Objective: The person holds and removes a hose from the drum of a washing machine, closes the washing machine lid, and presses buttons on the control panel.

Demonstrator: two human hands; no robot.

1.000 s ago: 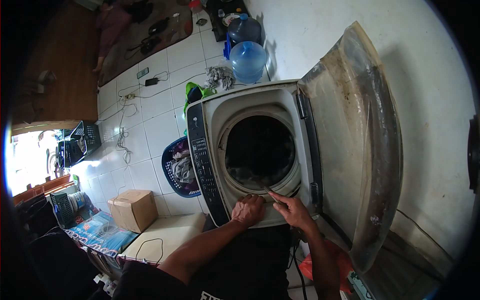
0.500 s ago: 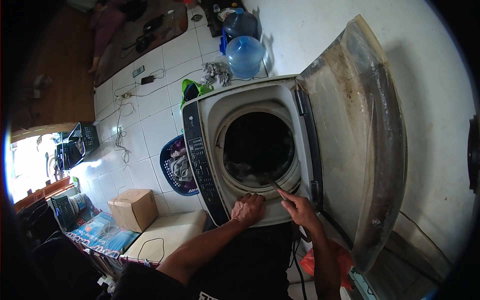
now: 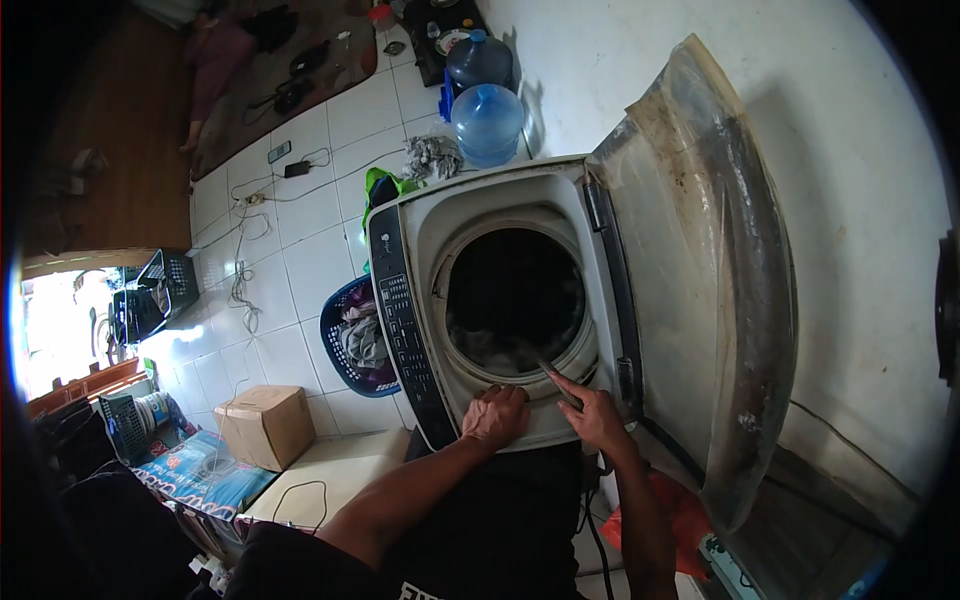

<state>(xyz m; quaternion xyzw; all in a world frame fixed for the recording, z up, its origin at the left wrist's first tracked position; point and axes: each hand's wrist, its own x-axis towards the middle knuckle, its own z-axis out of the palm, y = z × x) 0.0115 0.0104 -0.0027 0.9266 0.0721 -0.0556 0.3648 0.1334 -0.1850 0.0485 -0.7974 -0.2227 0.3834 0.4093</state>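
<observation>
A top-loading washing machine (image 3: 520,430) stands in front of me with its lid raised and its round tub opening (image 3: 515,290) dark inside. My left hand (image 3: 497,416) rests on the near rim, its fingers curled over the edge. In my right hand (image 3: 597,415), closed around it, is a thin stick-like tool (image 3: 562,384) that slants into the tub. The tool's far end is lost in the dark, where a blurry greyish patch shows. A plastic-covered lid (image 3: 690,260) stands up on the right.
A blue laundry basket (image 3: 342,340) with clothes sits left of the machine. Blue water jugs (image 3: 487,122) and a grey cloth (image 3: 432,157) are behind it. Cords cross the tiled floor (image 3: 310,270). A cardboard box (image 3: 264,425) and a red plastic bag (image 3: 660,525) lie nearer. Another person is partly visible at upper left.
The camera view has shifted slightly. My right hand and the stick-like tool have moved a little to the left, with the tool still angled into the tub. My left hand stays on the rim.
</observation>
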